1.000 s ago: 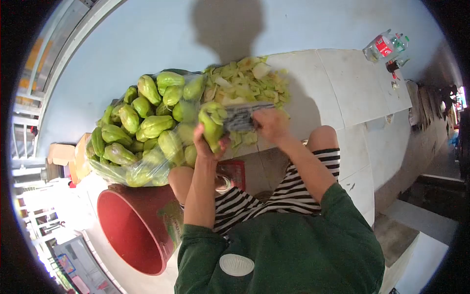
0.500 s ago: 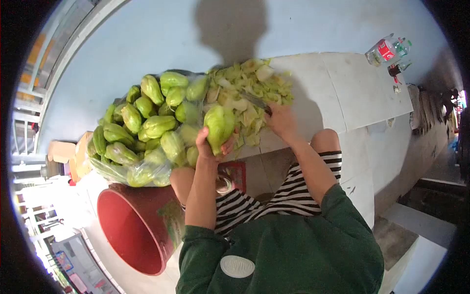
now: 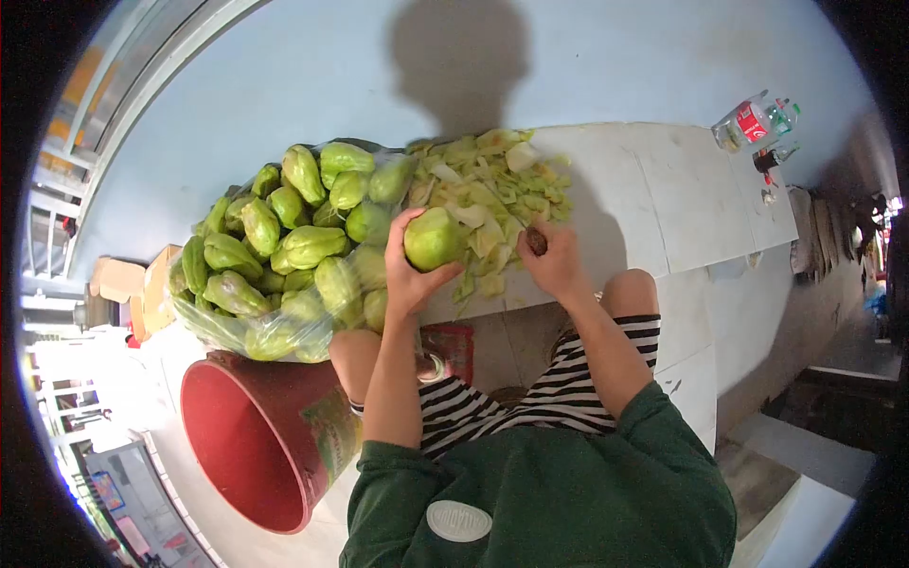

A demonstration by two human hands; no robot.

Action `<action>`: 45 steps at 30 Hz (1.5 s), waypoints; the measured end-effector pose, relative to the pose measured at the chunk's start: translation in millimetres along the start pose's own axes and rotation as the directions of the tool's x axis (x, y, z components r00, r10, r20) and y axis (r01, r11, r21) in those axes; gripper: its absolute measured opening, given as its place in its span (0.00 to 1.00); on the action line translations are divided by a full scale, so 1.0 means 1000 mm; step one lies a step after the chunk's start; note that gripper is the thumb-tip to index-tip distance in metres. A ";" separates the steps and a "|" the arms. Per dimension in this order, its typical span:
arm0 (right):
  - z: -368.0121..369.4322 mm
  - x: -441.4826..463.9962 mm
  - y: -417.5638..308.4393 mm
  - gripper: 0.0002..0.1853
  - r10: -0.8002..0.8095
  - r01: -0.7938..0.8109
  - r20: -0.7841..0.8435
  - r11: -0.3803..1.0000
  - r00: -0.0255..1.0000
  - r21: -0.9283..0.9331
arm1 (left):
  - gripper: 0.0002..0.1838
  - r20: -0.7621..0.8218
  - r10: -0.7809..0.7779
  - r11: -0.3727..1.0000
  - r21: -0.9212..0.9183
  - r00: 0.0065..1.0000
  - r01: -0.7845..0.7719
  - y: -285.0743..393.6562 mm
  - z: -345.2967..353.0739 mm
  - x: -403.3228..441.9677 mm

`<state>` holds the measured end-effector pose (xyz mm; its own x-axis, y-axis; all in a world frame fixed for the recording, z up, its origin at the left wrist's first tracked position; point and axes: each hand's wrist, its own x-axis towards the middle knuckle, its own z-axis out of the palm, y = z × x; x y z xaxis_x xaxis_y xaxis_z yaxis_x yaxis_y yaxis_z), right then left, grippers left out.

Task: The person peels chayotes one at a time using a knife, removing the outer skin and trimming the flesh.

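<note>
My left hand [image 3: 412,272] is wrapped round a green papaya [image 3: 432,239], its blunt, rounded end turned up. To its right, my right hand [image 3: 554,260] is closed round a knife [image 3: 537,240]; only the dark brown butt of the handle shows, and the blade is hidden from view. The two hands are apart. A heap of pale green peelings [image 3: 497,185] is spread on the tiled ledge beyond both hands. Left of my left hand, a clear plastic bag [image 3: 276,337] lies open, full of whole green papayas [image 3: 312,244].
A large red bucket [image 3: 248,445] lies tipped below the bag, its mouth facing left. At the ledge's far right are plastic bottles [image 3: 748,123] and a small dark bottle [image 3: 769,159]. A cardboard box [image 3: 156,289] stands at the left. A blue wall [image 3: 615,57] rises behind the ledge.
The papaya has been turned in my left hand, so its rounded end now faces up. My right hand has rotated, taking the knife blade out of sight.
</note>
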<state>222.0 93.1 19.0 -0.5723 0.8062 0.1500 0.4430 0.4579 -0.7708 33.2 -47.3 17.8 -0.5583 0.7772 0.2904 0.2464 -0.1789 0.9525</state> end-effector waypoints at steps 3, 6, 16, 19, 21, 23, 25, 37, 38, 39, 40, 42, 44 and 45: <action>0.003 -0.006 0.002 0.10 -0.066 0.066 0.071 0.998 0.995 0.004 | 0.43 -0.005 -0.049 0.995 -0.083 0.999 0.048 0.009 0.007 0.001; 0.002 -0.011 0.001 0.12 -0.181 0.186 0.105 0.982 0.978 -0.037 | 0.37 0.051 -0.288 0.807 -0.525 0.956 0.271 0.005 0.008 -0.002; 0.012 -0.015 0.000 0.13 -0.301 0.297 0.066 0.953 0.951 0.056 | 0.23 0.124 -0.569 0.342 -0.863 0.813 0.371 -0.002 0.000 -0.001; 0.009 -0.013 0.004 0.10 -0.232 0.229 0.033 0.971 0.972 0.070 | 0.20 0.121 -0.682 0.362 -0.800 0.721 0.478 -0.030 0.001 0.001; 0.009 -0.011 0.009 0.10 -0.214 0.212 0.015 0.973 0.977 0.086 | 0.20 0.101 -0.754 0.370 -0.751 0.649 0.547 -0.042 0.002 0.000; 0.008 -0.009 0.017 0.09 -0.177 0.177 -0.009 0.984 0.984 0.029 | 0.23 0.035 -0.733 0.441 -0.736 0.679 0.514 -0.039 0.008 -0.001; 0.006 -0.005 0.014 0.09 -0.169 0.170 -0.028 0.985 0.985 0.038 | 0.24 -0.045 -0.680 0.582 -0.640 0.731 0.501 -0.028 0.013 0.001; 0.006 -0.002 0.004 0.10 -0.240 0.238 0.028 0.970 0.970 0.054 | 0.29 0.060 -0.661 0.234 -0.931 0.748 0.282 -0.016 0.009 0.004; 0.007 -0.004 0.004 0.12 -0.253 0.251 0.065 0.967 0.965 0.035 | 0.29 0.056 -0.660 0.235 -0.932 0.749 0.277 -0.007 0.007 0.007; 0.008 -0.006 0.002 0.12 -0.254 0.252 0.065 0.967 0.965 0.034 | 0.28 0.020 -0.573 0.290 -0.930 0.819 0.226 -0.001 0.006 0.009; 0.009 -0.010 0.000 0.13 -0.283 0.282 0.066 0.959 0.957 0.025 | 0.27 -0.015 -0.481 0.336 -0.927 0.877 0.168 0.000 0.004 0.009; 0.012 -0.015 -0.003 0.13 -0.317 0.317 0.081 0.948 0.945 0.011 | 0.27 -0.015 -0.585 0.267 -0.948 0.811 0.175 -0.008 -0.001 0.006; 0.019 -0.017 -0.006 0.16 -0.390 0.399 0.111 0.914 0.914 -0.070 | 0.26 -0.017 -0.678 0.204 -0.965 0.735 0.166 -0.016 -0.006 0.003; 0.023 -0.017 -0.011 0.16 -0.395 0.404 0.119 0.912 0.911 -0.067 | 0.26 0.012 -0.648 0.204 -0.961 0.761 0.189 -0.018 -0.004 0.002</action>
<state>211.6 65.7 10.4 -0.7783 0.5091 0.3676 0.2186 0.7685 -0.6013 24.2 -45.1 2.0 -0.5756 0.7147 -0.3972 -0.8159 -0.4695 0.3375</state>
